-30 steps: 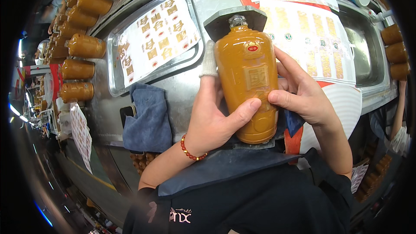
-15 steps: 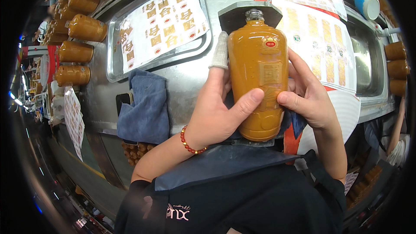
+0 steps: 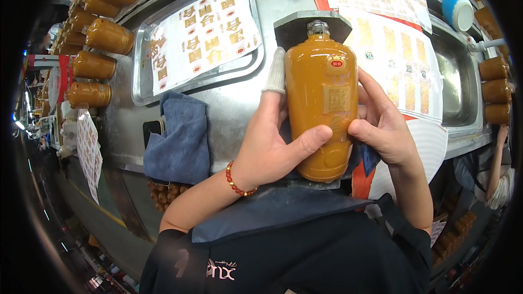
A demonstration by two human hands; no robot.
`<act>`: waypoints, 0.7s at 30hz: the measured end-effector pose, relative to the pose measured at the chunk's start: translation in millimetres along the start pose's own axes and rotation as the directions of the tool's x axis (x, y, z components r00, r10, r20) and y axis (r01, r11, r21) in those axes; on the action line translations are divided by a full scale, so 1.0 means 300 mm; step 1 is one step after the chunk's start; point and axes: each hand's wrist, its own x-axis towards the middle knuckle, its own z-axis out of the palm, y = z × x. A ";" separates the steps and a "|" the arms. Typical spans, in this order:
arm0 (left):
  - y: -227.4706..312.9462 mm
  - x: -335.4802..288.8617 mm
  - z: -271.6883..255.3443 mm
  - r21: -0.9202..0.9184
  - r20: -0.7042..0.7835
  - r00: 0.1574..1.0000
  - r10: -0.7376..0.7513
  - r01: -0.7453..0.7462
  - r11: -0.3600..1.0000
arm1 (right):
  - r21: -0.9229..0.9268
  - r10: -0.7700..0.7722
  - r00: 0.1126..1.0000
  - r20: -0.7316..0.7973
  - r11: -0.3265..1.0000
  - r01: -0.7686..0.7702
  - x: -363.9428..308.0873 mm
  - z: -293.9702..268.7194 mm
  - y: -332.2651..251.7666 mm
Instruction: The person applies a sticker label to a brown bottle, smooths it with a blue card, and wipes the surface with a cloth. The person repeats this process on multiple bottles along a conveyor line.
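Note:
An amber-brown glazed bottle (image 3: 321,71) lies in front of me, its clear glass neck pointing away. A small red decal sits near its shoulder, with a square decal below it. My left hand (image 3: 278,136) wraps the left side, its thumb lying on the lower front; a pale fabric cot covers one finger. My right hand (image 3: 384,130) grips the right side, thumb at the bottle's edge and fingers behind it. Behind the neck stands a dark grey angular plate (image 3: 286,30), part of a support under the bottle. The undersides of both hands are hidden.
Left of the bottle are a metal tray (image 3: 143,90) with a decal sheet (image 3: 185,57), a blue cloth (image 3: 180,147) and a phone (image 3: 152,129). More decal sheets (image 3: 389,43) lie at right, beside a sink (image 3: 455,76). Several brown bottles (image 3: 109,35) line the left edge. A blue-white cup (image 3: 457,11) stands far right.
The view has shifted slightly, so the bottle and plate appear a little lower. The right thumb has moved slightly on the bottle; both hands keep hold.

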 end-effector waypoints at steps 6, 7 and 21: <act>0.038 0.030 0.013 -0.011 -0.046 0.995 -0.085 0.084 0.996 | -0.017 0.028 1.000 -0.002 0.999 -0.028 0.007 0.002 -0.015; 0.037 0.027 0.014 0.002 -0.056 0.991 -0.118 0.118 0.993 | -0.015 0.028 1.000 -0.003 1.000 -0.028 0.006 0.001 -0.014; -0.034 0.012 -0.043 0.131 0.057 0.998 -0.014 0.006 0.991 | -0.342 -0.200 0.960 -0.195 0.931 0.125 0.062 -0.125 -0.197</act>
